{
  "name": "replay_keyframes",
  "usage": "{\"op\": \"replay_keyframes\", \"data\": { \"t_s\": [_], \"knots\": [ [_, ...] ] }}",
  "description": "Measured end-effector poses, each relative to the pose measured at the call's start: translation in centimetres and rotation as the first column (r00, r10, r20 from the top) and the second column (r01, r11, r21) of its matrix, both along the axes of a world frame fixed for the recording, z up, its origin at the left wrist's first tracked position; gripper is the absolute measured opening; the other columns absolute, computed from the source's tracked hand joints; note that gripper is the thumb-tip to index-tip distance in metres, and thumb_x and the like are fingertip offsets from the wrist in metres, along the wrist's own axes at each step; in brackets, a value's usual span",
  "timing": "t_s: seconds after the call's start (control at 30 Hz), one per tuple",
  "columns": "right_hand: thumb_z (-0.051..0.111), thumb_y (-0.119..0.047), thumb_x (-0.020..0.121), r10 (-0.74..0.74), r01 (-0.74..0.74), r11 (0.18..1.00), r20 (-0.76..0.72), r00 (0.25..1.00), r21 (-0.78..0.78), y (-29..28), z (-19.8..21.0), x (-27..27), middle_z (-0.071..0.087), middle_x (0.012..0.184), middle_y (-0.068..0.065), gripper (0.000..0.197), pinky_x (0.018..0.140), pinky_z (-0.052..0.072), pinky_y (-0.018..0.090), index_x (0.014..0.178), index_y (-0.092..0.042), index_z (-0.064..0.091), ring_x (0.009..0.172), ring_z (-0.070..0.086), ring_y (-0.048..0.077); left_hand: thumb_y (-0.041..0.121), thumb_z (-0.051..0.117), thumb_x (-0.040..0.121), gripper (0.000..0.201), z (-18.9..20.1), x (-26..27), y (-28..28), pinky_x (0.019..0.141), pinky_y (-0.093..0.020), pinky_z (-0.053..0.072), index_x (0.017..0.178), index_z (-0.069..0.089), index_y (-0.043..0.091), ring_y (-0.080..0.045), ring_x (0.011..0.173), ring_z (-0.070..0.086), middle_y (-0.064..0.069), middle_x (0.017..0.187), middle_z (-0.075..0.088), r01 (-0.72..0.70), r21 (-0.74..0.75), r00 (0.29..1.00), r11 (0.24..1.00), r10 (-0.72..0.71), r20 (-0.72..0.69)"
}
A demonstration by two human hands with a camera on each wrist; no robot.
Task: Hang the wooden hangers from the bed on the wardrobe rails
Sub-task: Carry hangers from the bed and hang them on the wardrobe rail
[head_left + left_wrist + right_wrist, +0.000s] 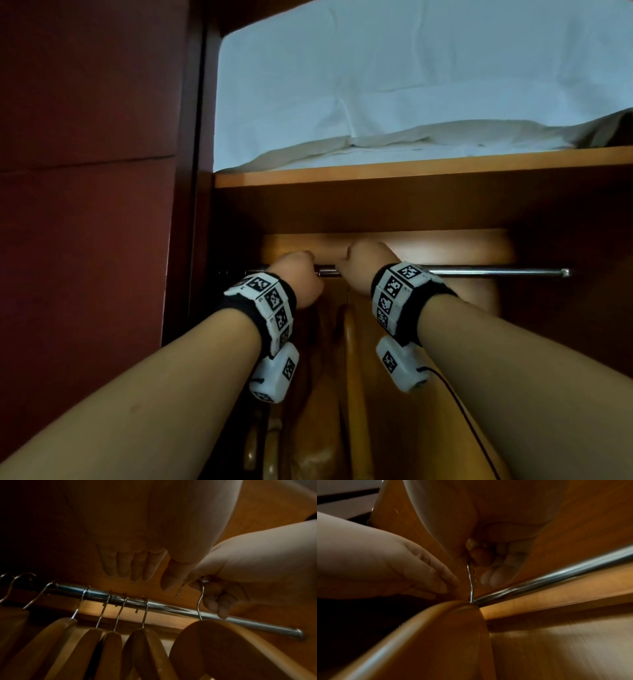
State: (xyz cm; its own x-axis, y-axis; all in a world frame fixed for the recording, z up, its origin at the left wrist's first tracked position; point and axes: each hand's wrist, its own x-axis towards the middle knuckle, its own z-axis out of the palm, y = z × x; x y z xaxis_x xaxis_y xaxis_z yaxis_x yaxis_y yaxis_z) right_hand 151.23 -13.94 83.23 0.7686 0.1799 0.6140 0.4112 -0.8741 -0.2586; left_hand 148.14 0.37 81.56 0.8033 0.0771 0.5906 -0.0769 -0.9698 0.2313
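Inside the wardrobe, my right hand (469, 559) pinches the metal hook (471, 582) of a wooden hanger (436, 635). In the left wrist view the hook's bend (199, 588) stands a little above the steel rail (171, 608), and the hanger's body (223, 649) hangs in front of it. My left hand (150, 582) hovers just left of that hook with straight fingers (135, 568), holding nothing. Several wooden hangers (142, 642) hang on the rail to the left. In the head view both hands (301, 277) (359, 267) sit at the rail (479, 272).
A wooden shelf (411, 171) with folded white bedding (411, 85) lies right above the rail. The dark red wardrobe side (85, 205) stands on the left. The rail's right stretch (257, 626) is bare up to its end bracket (565, 272).
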Motion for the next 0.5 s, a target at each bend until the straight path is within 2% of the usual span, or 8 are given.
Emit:
{"op": "replay_keyframes", "data": {
  "t_s": [0.1,0.17,0.23,0.27,0.33,0.4,0.5],
  "knots": [
    [0.053,-0.038,0.090,0.006,-0.005,1.000,0.035,0.999,-0.021,1.0,0.1,1.9,0.059,0.069,0.005,0.030,0.053,0.040,0.026,0.071,-0.016,0.053,0.064,0.059,0.022,0.029,0.056,0.094,0.047,-0.7,0.4,0.9,0.078,-0.028,0.051,0.139,0.051,0.019,-0.021,0.108,0.061,-0.006,0.128,0.062,0.013,-0.001,1.000,1.000,-0.013,0.018],
    [0.054,-0.038,0.089,0.007,-0.006,1.000,0.039,0.999,-0.024,1.4,0.4,2.7,0.062,0.073,0.005,0.027,0.055,0.041,0.027,0.073,-0.016,0.056,0.067,0.060,0.022,0.028,0.056,0.094,0.052,-1.1,0.7,1.2,0.075,-0.026,0.048,0.144,0.045,0.021,-0.019,0.102,0.059,-0.003,0.126,0.061,0.052,-0.004,0.999,0.999,-0.052,0.016],
    [0.053,-0.037,0.090,0.004,-0.003,1.000,0.034,0.999,-0.014,1.6,0.8,3.3,0.063,0.076,0.005,0.027,0.055,0.042,0.027,0.075,-0.017,0.059,0.067,0.060,0.022,0.027,0.056,0.094,0.058,-1.5,1.2,1.2,0.066,-0.022,0.044,0.149,0.039,0.026,-0.016,0.093,0.057,0.001,0.117,0.061,0.096,-0.010,0.995,0.995,-0.096,0.007],
    [0.052,-0.038,0.091,-0.003,0.003,1.000,0.031,1.000,-0.012,1.8,0.9,3.6,0.062,0.076,0.005,0.028,0.056,0.043,0.027,0.075,-0.016,0.060,0.068,0.060,0.023,0.027,0.056,0.093,0.063,-1.5,1.5,1.2,0.065,-0.022,0.044,0.152,0.034,0.029,-0.017,0.095,0.058,0.001,0.118,0.061,0.109,-0.010,0.994,0.994,-0.109,-0.001],
    [0.051,-0.040,0.090,-0.014,0.015,1.000,0.030,0.999,-0.017,2.1,1.0,4.2,0.062,0.076,0.006,0.030,0.058,0.045,0.027,0.075,-0.016,0.061,0.069,0.061,0.024,0.027,0.055,0.093,0.069,-1.6,2.0,1.4,0.069,-0.024,0.046,0.155,0.027,0.034,-0.019,0.102,0.060,-0.002,0.132,0.059,0.113,-0.007,0.993,0.994,-0.113,-0.023],
    [0.051,-0.040,0.089,-0.015,0.016,1.000,0.037,0.999,-0.022,2.4,1.0,4.7,0.062,0.078,0.006,0.029,0.063,0.049,0.030,0.076,-0.016,0.061,0.073,0.061,0.026,0.026,0.055,0.093,0.063,-1.5,2.4,1.6,0.067,-0.025,0.046,0.152,0.034,0.034,-0.017,0.096,0.057,-0.002,0.133,0.058,0.109,0.020,0.994,0.994,-0.108,-0.024],
    [0.050,-0.037,0.089,-0.020,0.023,0.999,0.061,0.998,-0.039,3.1,1.1,5.0,0.062,0.081,0.007,0.028,0.065,0.049,0.030,0.078,-0.015,0.062,0.076,0.059,0.027,0.026,0.054,0.092,0.043,-1.5,2.7,1.5,0.067,-0.028,0.052,0.135,0.054,0.027,-0.014,0.090,0.058,0.000,0.119,0.063,0.107,0.052,0.994,0.993,-0.107,-0.007]
  ]
}}
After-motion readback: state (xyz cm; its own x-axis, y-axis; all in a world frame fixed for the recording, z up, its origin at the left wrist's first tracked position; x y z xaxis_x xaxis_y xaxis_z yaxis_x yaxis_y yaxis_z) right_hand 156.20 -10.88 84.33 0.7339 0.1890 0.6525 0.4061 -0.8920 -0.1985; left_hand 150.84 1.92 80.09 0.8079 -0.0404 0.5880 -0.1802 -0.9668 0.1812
